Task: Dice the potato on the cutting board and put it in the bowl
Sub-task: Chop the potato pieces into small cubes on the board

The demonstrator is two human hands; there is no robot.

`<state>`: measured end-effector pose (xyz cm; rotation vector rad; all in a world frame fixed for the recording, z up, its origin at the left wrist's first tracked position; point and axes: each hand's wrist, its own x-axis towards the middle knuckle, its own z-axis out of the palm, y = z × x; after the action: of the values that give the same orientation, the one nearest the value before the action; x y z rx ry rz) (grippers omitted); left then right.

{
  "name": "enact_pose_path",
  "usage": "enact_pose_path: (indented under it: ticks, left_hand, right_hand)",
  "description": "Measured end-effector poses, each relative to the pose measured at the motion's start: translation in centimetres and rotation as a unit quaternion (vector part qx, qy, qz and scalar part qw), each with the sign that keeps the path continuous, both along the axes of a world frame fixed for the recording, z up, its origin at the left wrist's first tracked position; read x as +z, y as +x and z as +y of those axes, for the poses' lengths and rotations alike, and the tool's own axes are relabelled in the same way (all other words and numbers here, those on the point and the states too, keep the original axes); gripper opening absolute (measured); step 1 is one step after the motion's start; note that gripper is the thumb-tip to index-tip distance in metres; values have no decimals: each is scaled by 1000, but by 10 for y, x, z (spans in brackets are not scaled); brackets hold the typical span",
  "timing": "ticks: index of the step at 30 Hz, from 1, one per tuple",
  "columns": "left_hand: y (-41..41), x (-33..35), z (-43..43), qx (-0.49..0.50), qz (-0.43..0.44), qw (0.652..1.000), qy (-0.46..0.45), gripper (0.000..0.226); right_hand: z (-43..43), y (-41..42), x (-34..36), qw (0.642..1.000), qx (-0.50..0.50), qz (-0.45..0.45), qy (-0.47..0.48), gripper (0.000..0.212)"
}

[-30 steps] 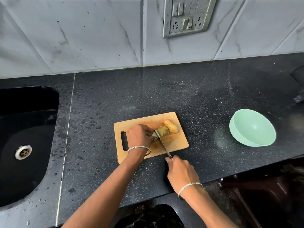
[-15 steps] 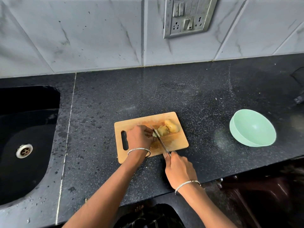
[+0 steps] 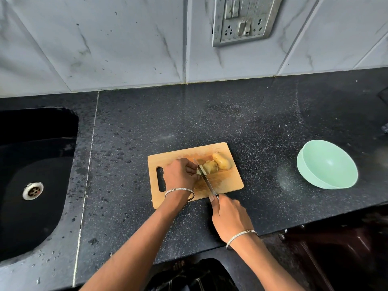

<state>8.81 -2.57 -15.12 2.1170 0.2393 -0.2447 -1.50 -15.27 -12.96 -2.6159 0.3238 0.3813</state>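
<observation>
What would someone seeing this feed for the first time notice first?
At the wooden cutting board, mid-counter, the left hand steadies the potato while the right hand grips a knife, its blade set at the potato's left end. Next comes the empty mint-green bowl on the black counter to the right, then the dark sink at far left.

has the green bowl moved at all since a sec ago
No. The green bowl sits on the same patch of black counter, with the same gap to the right of the cutting board as before.
</observation>
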Motion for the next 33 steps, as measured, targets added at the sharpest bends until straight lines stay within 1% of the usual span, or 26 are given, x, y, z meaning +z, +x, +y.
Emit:
enact_pose_path:
  ticks: [6, 9, 15, 19, 22, 25, 30, 33]
  left_hand:
    - [0, 0, 0, 9, 3, 1000, -2, 29]
    - [1, -1, 0, 5, 5, 1000, 1, 30]
    - [0, 2, -1, 7, 7, 1000, 8, 26]
    - [1, 1, 1, 3, 15, 1000, 9, 24]
    - [1, 3, 1, 1, 17, 1000, 6, 26]
    - [0, 6, -1, 0, 13, 999, 33, 24]
    - [-4, 12, -6, 30, -31, 993, 107, 19]
    - [-5, 12, -4, 16, -50, 989, 138, 17]
  right_hand:
    - [-1, -2, 1, 1000, 13, -7, -22, 34]
    - [0, -3, 0, 999, 17, -15, -37, 35]
    - [5, -5, 3, 995, 30, -28, -92, 33]
    - [9, -2, 3, 996, 29, 4, -90, 34]
    - [11, 10, 1, 996, 2, 69, -61, 37]
    - [12, 16, 1, 993, -13, 105, -45, 39]
    - [10, 14, -2, 994, -14, 98, -35, 40]
    - [10, 10, -3, 996, -2, 76, -42, 39]
